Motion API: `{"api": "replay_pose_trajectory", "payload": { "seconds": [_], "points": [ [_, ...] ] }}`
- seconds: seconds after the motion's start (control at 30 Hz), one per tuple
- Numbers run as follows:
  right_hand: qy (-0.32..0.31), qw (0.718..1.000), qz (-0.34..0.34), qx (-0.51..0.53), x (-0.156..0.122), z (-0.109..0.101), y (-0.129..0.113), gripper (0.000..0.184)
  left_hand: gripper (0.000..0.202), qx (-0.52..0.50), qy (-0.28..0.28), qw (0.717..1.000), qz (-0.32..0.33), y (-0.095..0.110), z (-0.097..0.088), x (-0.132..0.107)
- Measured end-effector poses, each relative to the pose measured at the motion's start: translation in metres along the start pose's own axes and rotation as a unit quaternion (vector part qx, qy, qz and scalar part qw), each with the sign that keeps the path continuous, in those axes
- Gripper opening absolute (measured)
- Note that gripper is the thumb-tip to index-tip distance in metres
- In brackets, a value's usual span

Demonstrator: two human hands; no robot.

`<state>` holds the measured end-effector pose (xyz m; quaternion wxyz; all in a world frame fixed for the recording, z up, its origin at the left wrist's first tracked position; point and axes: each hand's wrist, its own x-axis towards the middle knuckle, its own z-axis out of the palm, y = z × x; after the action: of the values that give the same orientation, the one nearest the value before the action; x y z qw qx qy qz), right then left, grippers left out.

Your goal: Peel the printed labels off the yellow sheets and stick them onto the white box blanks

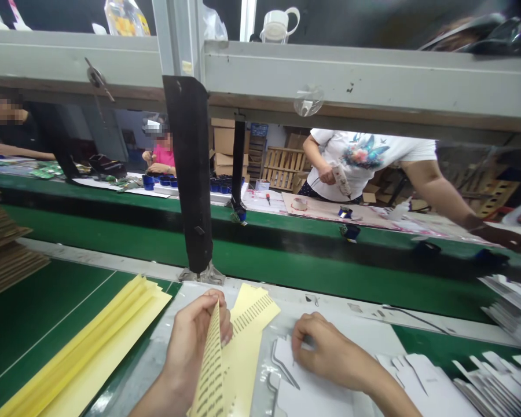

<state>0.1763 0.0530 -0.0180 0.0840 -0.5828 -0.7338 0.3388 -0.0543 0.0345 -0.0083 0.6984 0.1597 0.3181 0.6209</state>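
Observation:
My left hand (198, 328) is closed on the edge of a yellow label sheet (211, 370), which is bent up toward me and carries rows of small dark printed strips. Beneath it lie more yellow sheets (247, 347), partly hidden by the raised one. To the right, my right hand (330, 351) is curled with thumb and fingertips pinched together, low over a flat white die-cut carton (304, 394). Whatever sits in that pinch, if anything, is too small to make out.
A stack of yellow sheets (87, 353) lies at left, beside brown cardboard (8, 249). More white cartons (495, 382) are at right. Behind a black post (189, 174) runs a green conveyor (125, 237) with blue parts. Across it, a person (369, 162) reaches sideways; others sit at left.

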Motion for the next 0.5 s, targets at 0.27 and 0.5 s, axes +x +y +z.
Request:
{"api": "replay_pose_trajectory", "payload": {
  "seconds": [0.27, 0.5],
  "points": [
    [0.021, 0.993, 0.027, 0.113, 0.014, 0.007, 0.022, 0.054, 0.017, 0.007, 0.01, 1.0, -0.006, -0.005, -0.004, 0.002],
    [0.072, 0.986, 0.011, 0.151, 0.013, 0.008, 0.03, 0.062, 0.019, 0.011, 0.005, 1.0, -0.002, -0.007, -0.001, 0.0]
  ]
}}
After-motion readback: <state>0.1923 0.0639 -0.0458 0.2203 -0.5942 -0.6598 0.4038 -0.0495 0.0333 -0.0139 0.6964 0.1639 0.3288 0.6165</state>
